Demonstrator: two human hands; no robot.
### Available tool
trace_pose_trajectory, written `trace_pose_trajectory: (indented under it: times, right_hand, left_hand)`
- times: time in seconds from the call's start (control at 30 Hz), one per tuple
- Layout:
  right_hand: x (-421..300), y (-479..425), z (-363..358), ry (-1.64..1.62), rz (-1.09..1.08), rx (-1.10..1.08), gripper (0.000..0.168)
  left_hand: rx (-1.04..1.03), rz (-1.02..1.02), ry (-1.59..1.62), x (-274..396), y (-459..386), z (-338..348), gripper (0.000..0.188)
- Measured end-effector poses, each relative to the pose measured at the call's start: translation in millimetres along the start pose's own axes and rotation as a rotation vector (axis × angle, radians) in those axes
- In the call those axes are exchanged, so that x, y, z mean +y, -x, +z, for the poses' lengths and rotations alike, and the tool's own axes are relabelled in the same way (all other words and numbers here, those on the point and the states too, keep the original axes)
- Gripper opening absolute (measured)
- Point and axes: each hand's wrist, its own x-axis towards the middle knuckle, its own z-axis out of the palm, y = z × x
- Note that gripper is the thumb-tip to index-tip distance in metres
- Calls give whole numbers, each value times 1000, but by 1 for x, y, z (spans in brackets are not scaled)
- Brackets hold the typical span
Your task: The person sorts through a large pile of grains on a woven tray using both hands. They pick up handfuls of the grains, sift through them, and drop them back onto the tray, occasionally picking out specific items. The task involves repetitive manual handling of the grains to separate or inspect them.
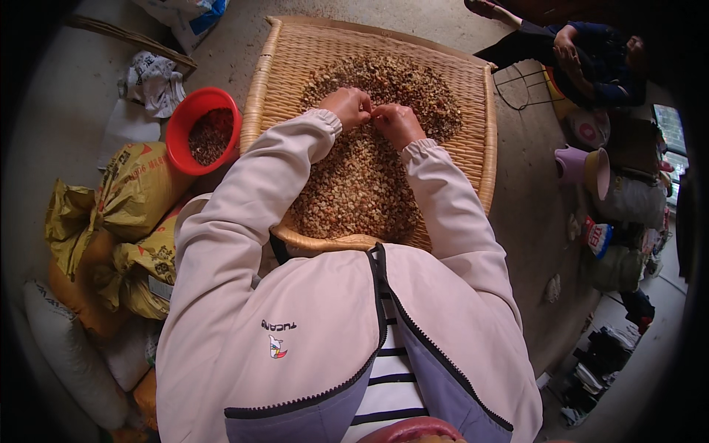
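Observation:
A woven wicker tray lies before me, heaped with small broken nuts or kernels. The paler, cleaner-looking pile is on the near side; a darker pile mixed with shell or skin bits spreads over the far side. Where the piles meet, my left hand and my right hand hover close together, just over the kernels. Thumbs and fingers of both are bent into a pinch, with the fingertips nearly touching. Whatever may be between them is too small to make out.
Left of the tray stands a red plastic bowl with dark shell bits inside. Full yellow sacks and a white sack crowd the left. A seated person is at the far right, near a wire stand and a purple plastic container.

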Motion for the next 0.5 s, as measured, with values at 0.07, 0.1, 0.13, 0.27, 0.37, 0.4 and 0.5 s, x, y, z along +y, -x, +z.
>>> trace_pose_trajectory:
  times: [0.07, 0.1, 0.13, 0.27, 0.37, 0.4, 0.5]
  right_hand:
    - [2, 0, 5, 76, 21, -11, 13]
    - [2, 1, 6, 113, 33, -19, 13]
    - [2, 1, 9, 125, 33, -6, 16]
    - [-2, 2, 5, 52, 160, -18, 15]
    - [1, 1, -13, -72, 241, -45, 19]
    - [2, 0, -21, -268, 350, -93, 19]
    - [1, -4, -33, -615, 414, -87, 20]
  left_hand:
    - [-9, -33, -46, -3, 1, 3, 19]
    - [4, -32, -53, -4, 0, 4, 19]
    - [16, -32, -59, -6, 0, 5, 19]
    - [10, -15, -43, -13, -2, 3, 23]
    - [41, -35, 28, -17, -6, 2, 27]
    - [15, -94, 129, -18, -9, 2, 28]
    - [-122, -310, 571, -14, -13, -2, 33]
